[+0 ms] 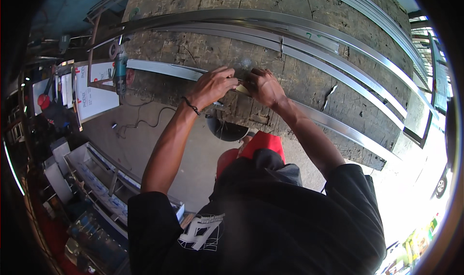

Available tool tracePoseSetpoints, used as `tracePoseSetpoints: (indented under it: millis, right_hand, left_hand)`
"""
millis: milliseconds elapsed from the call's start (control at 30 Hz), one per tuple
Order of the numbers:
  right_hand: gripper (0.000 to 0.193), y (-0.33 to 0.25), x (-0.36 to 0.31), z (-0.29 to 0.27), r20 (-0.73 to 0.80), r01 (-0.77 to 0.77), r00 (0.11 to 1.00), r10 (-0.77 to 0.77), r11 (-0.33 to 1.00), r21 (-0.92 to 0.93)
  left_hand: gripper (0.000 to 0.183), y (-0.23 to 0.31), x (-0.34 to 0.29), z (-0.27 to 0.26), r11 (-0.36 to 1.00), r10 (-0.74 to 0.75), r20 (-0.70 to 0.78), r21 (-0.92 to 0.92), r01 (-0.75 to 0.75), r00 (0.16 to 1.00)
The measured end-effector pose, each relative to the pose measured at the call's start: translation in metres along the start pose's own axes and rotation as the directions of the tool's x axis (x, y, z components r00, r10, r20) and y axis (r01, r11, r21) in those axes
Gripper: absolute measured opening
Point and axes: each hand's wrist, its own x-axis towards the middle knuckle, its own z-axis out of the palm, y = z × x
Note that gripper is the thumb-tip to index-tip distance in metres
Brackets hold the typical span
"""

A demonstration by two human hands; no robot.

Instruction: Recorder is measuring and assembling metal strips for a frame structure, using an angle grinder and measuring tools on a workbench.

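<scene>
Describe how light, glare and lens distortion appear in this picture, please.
Head view: the pale ground at right is burnt out, the left side dim; head view: the long silver metal strips on the brown wooden workbench show glare and seem bowed, a fisheye effect; head view: the corners fall to black; head view: the bare left hand and bare right hand look fairly sharp.

Bare pair, close-set

Left hand (216, 84): upper centre of frame, fingers bent, back upward. Right hand (264, 87): just beside, fingers curled, tips partly hidden. Left forearm (169, 144), right forearm (309, 134): converging upward toward centre.
</scene>
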Motion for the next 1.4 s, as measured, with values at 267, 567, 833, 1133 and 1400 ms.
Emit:
tracePoseSetpoints:
  millis: [267, 567, 833, 1133, 1400]
  right_hand:
    - [0.019, 0.002, 0.002, 0.002, 0.011, -0.006, 1.000, 0.006, 1.000, 0.016]
    - [0.021, 0.001, 0.001, 0.001, 0.008, 0.013, 1.000, -0.013, 1.000, 0.002]
    - [0.021, 0.004, 0.000, 0.002, 0.021, 0.014, 1.000, -0.013, 1.000, -0.007]
    - [0.019, 0.005, -0.002, 0.005, -0.043, 0.054, 0.998, -0.053, 0.998, 0.011]
    - [0.021, 0.003, 0.002, 0.002, 0.042, 0.027, 0.999, -0.027, 1.000, -0.004]
  left_hand:
    - [0.008, -0.003, -0.003, 0.005, 0.995, 0.094, -0.119, 0.048, -0.089, 0.988]
    - [0.008, -0.004, -0.003, 0.005, 0.998, 0.056, -0.091, 0.013, -0.055, 0.994]
    - [0.008, 0.002, 0.001, 0.006, 1.000, 0.018, -0.063, 0.020, -0.017, 0.998]
    - [0.008, 0.001, 0.003, 0.009, 0.999, 0.048, -0.053, 0.008, -0.048, 0.997]
    - [0.009, 0.002, -0.001, 0.010, 0.995, 0.092, -0.082, 0.043, -0.088, 0.992]
